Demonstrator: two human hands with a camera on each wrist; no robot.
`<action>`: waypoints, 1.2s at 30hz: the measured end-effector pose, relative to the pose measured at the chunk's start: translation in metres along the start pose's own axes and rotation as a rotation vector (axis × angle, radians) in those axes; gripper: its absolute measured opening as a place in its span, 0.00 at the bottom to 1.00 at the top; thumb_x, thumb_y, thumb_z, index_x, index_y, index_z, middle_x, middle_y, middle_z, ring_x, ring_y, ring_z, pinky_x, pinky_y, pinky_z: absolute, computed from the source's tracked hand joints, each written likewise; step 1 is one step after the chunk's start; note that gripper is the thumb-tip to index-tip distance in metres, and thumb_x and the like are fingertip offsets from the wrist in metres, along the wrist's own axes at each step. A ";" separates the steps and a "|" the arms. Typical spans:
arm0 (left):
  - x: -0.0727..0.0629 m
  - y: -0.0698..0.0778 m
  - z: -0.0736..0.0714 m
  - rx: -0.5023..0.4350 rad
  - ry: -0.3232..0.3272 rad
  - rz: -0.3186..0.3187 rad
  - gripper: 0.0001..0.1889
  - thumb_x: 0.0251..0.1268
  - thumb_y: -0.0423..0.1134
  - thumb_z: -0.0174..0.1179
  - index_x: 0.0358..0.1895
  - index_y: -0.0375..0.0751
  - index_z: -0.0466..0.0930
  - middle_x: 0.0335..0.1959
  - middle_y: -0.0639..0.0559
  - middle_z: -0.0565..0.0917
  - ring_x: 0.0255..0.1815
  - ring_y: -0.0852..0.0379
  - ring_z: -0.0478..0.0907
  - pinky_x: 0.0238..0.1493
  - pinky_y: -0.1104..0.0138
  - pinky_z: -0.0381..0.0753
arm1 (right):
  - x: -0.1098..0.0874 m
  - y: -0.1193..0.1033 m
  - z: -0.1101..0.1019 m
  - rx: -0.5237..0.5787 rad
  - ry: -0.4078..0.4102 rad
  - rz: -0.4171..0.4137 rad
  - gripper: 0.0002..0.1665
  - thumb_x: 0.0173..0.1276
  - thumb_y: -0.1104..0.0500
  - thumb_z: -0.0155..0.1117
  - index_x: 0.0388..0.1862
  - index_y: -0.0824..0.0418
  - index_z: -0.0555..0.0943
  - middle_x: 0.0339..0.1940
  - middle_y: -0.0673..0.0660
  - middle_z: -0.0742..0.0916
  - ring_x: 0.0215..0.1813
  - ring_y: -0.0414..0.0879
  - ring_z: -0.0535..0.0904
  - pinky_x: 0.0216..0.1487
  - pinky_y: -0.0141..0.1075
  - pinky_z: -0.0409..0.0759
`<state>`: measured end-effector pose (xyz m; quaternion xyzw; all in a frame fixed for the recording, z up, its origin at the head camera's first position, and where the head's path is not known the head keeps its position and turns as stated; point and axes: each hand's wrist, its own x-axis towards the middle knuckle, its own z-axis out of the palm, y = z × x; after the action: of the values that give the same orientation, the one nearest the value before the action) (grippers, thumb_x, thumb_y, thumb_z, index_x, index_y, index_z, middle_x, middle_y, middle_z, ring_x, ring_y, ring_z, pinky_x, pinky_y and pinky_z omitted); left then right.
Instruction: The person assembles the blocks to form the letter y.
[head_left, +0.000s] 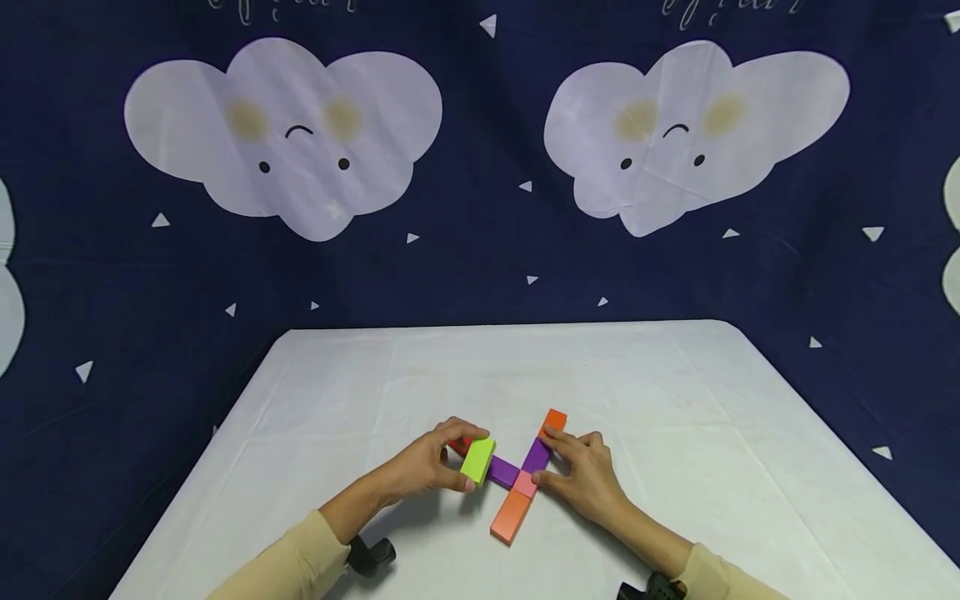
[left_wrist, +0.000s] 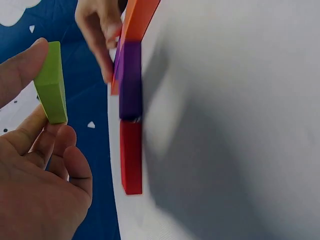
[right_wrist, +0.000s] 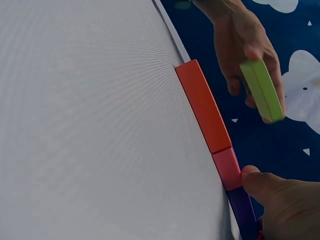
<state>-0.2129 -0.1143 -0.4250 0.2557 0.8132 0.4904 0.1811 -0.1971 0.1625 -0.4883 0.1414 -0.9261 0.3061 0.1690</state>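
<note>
My left hand (head_left: 429, 460) pinches a lime-green rectangular block (head_left: 478, 462) between thumb and fingers, holding it above the table. Below and behind it, a red block (left_wrist: 132, 157) lies end to end with a purple block (head_left: 503, 472). That purple block meets a slanting row: an orange block (head_left: 556, 417), another purple block (head_left: 536, 456), a small pink block (head_left: 525, 484) and a lighter orange block (head_left: 511, 517). My right hand (head_left: 588, 477) rests against this row, its thumb touching the pink block and a finger near where the purple and upper orange blocks join.
A white cloth covers the table (head_left: 645, 375) around the blocks. Behind its far edge hangs a dark blue curtain (head_left: 480, 275) with printed clouds and small triangles. Dark wrist devices sit on both forearms, the left device (head_left: 369, 557) close above the cloth.
</note>
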 end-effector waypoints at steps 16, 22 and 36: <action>-0.051 -0.006 0.035 0.065 -0.151 0.083 0.32 0.50 0.47 0.70 0.62 0.56 0.71 0.61 0.60 0.70 0.55 0.61 0.64 0.50 0.69 0.67 | 0.001 -0.001 -0.001 -0.001 -0.006 0.003 0.38 0.42 0.44 0.77 0.55 0.55 0.81 0.61 0.47 0.81 0.38 0.38 0.61 0.43 0.36 0.59; -0.060 -0.009 0.046 0.110 -0.182 0.228 0.32 0.51 0.48 0.69 0.62 0.52 0.71 0.60 0.58 0.72 0.58 0.67 0.61 0.60 0.72 0.63 | 0.001 0.000 0.000 -0.001 -0.007 0.004 0.38 0.42 0.44 0.77 0.55 0.55 0.81 0.61 0.47 0.81 0.37 0.38 0.61 0.43 0.36 0.59; -0.067 -0.012 0.055 0.113 -0.209 0.216 0.32 0.49 0.41 0.69 0.62 0.55 0.71 0.59 0.59 0.73 0.57 0.69 0.60 0.58 0.72 0.64 | 0.000 0.000 0.001 0.001 -0.007 0.010 0.38 0.42 0.45 0.77 0.55 0.55 0.81 0.61 0.47 0.81 0.37 0.38 0.61 0.44 0.37 0.59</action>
<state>-0.1316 -0.1201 -0.4573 0.4011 0.7839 0.4315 0.1960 -0.1971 0.1617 -0.4886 0.1377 -0.9274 0.3068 0.1641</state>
